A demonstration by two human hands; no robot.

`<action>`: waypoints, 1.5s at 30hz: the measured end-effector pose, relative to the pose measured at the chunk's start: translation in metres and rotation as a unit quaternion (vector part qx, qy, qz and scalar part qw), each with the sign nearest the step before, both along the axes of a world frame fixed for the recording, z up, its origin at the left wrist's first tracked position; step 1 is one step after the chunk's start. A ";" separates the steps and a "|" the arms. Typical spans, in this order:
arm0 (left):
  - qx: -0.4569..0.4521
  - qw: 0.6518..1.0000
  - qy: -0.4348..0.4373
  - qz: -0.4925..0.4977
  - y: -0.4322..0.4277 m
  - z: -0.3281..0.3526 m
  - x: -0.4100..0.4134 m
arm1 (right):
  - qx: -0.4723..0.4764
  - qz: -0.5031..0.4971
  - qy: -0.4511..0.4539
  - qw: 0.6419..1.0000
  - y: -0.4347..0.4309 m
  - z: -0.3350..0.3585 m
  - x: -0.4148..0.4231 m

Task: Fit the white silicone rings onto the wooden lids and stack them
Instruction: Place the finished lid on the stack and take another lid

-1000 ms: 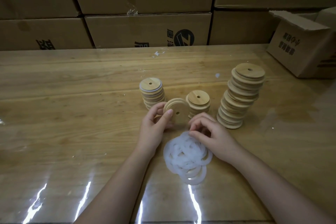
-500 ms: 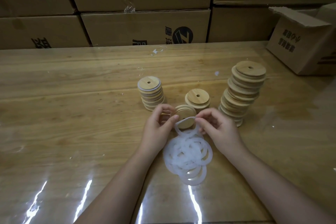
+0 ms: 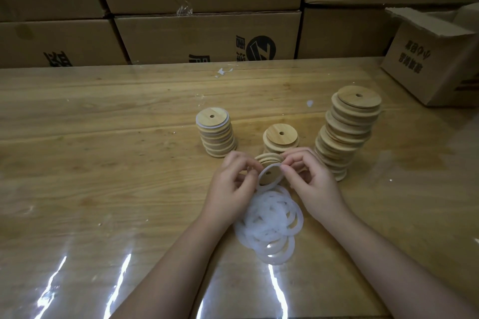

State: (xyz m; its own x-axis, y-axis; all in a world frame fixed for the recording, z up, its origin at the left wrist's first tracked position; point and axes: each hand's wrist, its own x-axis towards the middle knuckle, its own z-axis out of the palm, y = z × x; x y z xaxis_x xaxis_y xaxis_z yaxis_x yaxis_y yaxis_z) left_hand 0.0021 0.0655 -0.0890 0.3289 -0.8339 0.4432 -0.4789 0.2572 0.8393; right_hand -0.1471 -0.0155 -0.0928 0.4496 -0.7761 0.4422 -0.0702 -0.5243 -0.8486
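Observation:
Between my two hands sits a round wooden lid (image 3: 269,160), tilted toward me, with a white silicone ring (image 3: 269,184) stretched over its near face. My left hand (image 3: 230,184) holds the lid and ring on the left edge. My right hand (image 3: 311,179) pinches the ring at its upper right. A loose pile of white rings (image 3: 269,223) lies on the table just below my hands. Behind them stand a left stack of lids with white rings (image 3: 215,132), a short middle stack (image 3: 281,137) and a tall leaning stack of bare lids (image 3: 347,132).
The wooden table (image 3: 103,163) has a glossy clear cover. Stacked cardboard boxes (image 3: 207,33) line its far edge. An opened box (image 3: 435,59) sits at the back right, close to the tall stack.
My right hand lifted one white ring off the pile and brought it up to the lid in my left hand; the ring now lies over the lid's face.

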 end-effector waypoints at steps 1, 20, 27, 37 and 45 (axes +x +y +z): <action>-0.001 1.000 0.001 -0.007 0.001 0.000 -0.001 | -0.003 0.001 0.001 1.000 0.000 0.000 0.000; -0.003 0.998 -0.046 0.045 -0.003 -0.005 0.002 | 0.006 -0.011 0.016 1.000 0.000 -0.002 0.000; 0.008 0.998 -0.027 0.047 -0.004 -0.006 0.004 | 0.030 -0.014 0.018 0.999 0.001 0.000 -0.001; 0.011 0.998 -0.020 0.057 -0.004 -0.006 0.004 | 0.041 -0.017 0.025 0.999 0.003 0.002 -0.001; 0.028 0.998 -0.011 0.060 -0.003 -0.004 0.004 | 0.052 -0.015 0.028 0.998 0.003 0.002 -0.001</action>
State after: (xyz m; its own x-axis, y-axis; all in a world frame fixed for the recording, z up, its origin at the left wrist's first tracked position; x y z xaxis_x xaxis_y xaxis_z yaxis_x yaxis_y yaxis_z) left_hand 0.0062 0.0623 -0.0933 0.4184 -0.8130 0.4049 -0.5213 0.1500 0.8401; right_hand -0.1485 -0.0123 -0.0905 0.4477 -0.8301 0.3326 -0.1341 -0.4300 -0.8928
